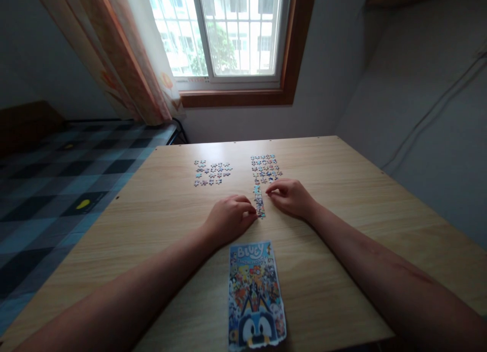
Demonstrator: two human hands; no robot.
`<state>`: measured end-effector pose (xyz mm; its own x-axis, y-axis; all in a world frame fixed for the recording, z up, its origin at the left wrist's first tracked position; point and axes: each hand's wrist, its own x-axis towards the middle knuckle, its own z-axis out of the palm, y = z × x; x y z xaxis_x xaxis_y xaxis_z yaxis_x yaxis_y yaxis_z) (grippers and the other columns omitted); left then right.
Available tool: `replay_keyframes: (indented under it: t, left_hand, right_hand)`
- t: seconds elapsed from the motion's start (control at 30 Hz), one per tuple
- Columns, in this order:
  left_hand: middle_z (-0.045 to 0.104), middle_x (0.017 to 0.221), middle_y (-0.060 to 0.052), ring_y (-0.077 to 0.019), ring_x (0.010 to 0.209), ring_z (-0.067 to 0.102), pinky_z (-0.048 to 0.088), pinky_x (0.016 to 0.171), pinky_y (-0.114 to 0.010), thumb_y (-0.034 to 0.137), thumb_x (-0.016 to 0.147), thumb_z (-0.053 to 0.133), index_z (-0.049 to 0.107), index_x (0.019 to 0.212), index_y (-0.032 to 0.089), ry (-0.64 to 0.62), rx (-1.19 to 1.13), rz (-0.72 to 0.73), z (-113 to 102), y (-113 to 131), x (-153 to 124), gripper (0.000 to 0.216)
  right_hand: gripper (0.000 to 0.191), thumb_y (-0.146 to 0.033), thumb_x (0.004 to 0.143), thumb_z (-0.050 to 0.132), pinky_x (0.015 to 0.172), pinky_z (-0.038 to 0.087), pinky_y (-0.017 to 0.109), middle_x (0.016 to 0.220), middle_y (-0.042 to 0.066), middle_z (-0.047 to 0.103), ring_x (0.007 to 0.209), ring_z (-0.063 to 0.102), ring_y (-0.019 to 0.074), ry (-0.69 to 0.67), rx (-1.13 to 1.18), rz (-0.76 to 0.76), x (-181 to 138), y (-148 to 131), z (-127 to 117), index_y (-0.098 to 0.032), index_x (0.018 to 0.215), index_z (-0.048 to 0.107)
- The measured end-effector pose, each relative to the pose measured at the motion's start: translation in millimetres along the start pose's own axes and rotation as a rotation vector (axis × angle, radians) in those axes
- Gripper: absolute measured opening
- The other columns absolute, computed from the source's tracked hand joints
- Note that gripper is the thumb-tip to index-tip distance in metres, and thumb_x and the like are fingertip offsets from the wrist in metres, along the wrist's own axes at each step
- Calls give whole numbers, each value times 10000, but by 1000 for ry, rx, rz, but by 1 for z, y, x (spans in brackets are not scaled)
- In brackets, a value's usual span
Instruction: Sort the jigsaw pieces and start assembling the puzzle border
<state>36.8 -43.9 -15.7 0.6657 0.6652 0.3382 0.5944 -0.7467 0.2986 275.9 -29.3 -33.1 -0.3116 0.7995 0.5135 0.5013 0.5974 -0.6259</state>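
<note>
A narrow strip of joined jigsaw puzzle pieces [259, 202] lies on the wooden table between my hands. My left hand [233, 216] is closed, its fingertips pressed at the strip's lower left edge. To the right of the strip's upper end is my right hand [292, 197], thumb and fingers curled together in a pinch; whatever is between them is too small to make out. Loose puzzle pieces [265, 164] sit in rows just beyond my right hand. Another group of loose pieces [213, 173] is spread farther left, beyond my left hand.
Close to me on the table [171, 210] lies a Bluey picture sheet [255, 296] with a ragged edge. A bed with a checked cover [87, 164] stands at the left. Behind the table are a barred window [239, 42] and a curtain [125, 53]; a wall rises at the right.
</note>
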Motion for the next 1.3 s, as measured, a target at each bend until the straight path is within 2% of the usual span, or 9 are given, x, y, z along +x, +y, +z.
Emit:
replay_keyframes:
  t: [0.2,0.3,0.53,0.83,1.3]
  left_hand:
    - [744,916,-25,-190,845,662,529,799,-346,334,876,638,765,834,254,-20,24,-7,0,1,1,155]
    - [744,903,-28,-188,838,661,531,795,-343,337,876,636,768,830,252,-8,26,-2,0,2,1,164]
    - [751,913,-24,-181,834,668,532,790,-342,346,895,624,773,846,260,3,15,10,2,1,1,179]
    - [753,943,-24,-185,861,678,537,803,-346,308,908,605,777,884,262,24,36,-33,2,-5,0,180]
    - [752,952,-16,-167,847,661,514,775,-315,335,927,588,790,917,276,16,51,-11,2,-4,2,211]
  right_hand:
    - [134,-202,864,648,811,501,370,862,75,730,831,632,200,-42,-201,-48,3,3,1,-198,847,781]
    - [163,-221,891,630,801,487,356,833,74,705,830,613,200,-77,-246,-47,4,3,3,-195,857,787]
    - [188,-249,907,612,719,471,313,792,52,681,752,594,171,-110,-243,-9,5,3,3,-209,888,794]
    - [187,-247,905,616,700,455,301,793,50,687,739,591,163,-108,-237,3,3,4,1,-202,868,793]
    - [205,-256,914,604,701,428,287,782,47,669,721,569,150,-136,-244,59,4,-2,-3,-185,859,789]
